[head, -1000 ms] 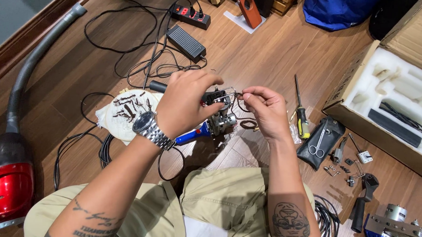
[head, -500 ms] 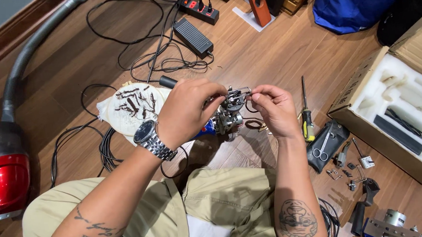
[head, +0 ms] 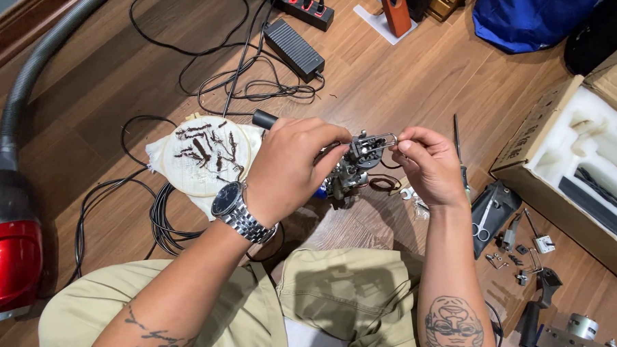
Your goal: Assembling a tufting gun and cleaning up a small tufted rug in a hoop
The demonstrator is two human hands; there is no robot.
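My left hand, with a steel wristwatch on its wrist, grips a small dark metal mechanism held above my lap. My right hand pinches a thin wire loop at the top of that mechanism between thumb and forefinger. A blue-handled tool under my left hand is mostly hidden. Both forearms are tattooed.
A white plate with several dark screws lies on a cloth to the left. A screwdriver, an open tool pouch and loose metal parts lie right. A foam-lined cardboard box, red vacuum cleaner, black cables and power adapter surround me.
Both hands have lifted the mechanism slightly and shifted it right. My right fingers have closed on the wire loop at its top.
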